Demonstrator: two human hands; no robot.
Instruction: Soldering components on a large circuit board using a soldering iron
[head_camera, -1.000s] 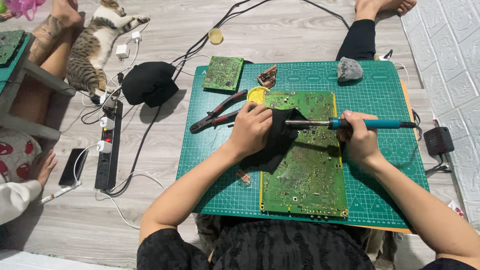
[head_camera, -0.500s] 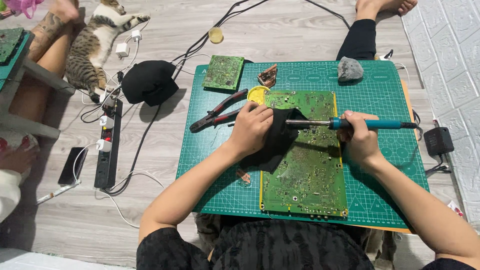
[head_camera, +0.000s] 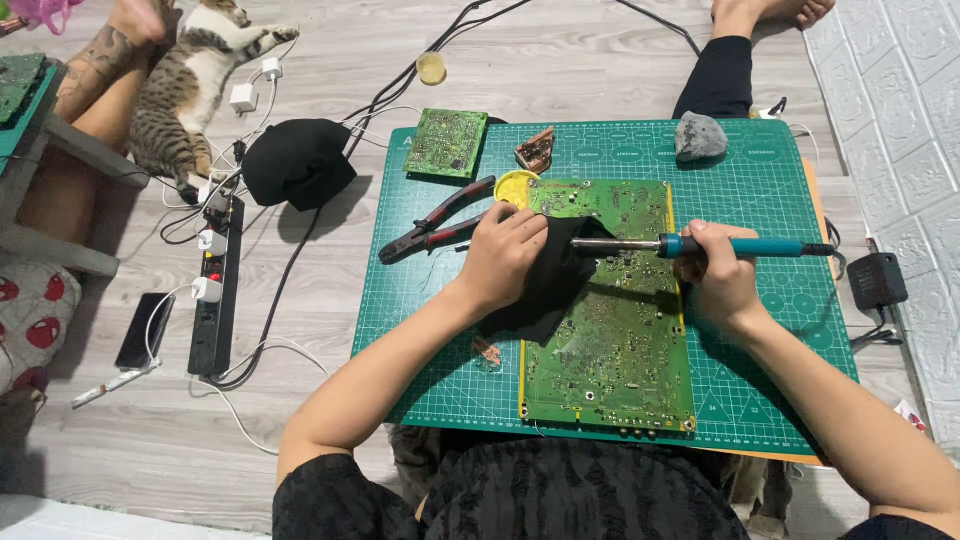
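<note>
Our right hand (head_camera: 722, 280) has a closed grip on the soldering iron (head_camera: 700, 246), its tip against the black cloth (head_camera: 548, 290) that our left hand (head_camera: 503, 255) presses onto the big circuit board (head_camera: 615, 340) on the green mat (head_camera: 780, 180). Pliers (head_camera: 435, 222) lie unused; work's clearly midway.

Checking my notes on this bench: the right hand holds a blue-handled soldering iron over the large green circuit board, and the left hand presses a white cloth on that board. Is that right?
Not quite. In the head view the cloth under the left hand is black, not white. The rest stands: the right hand holds the blue-handled soldering iron over the large green circuit board.
</note>
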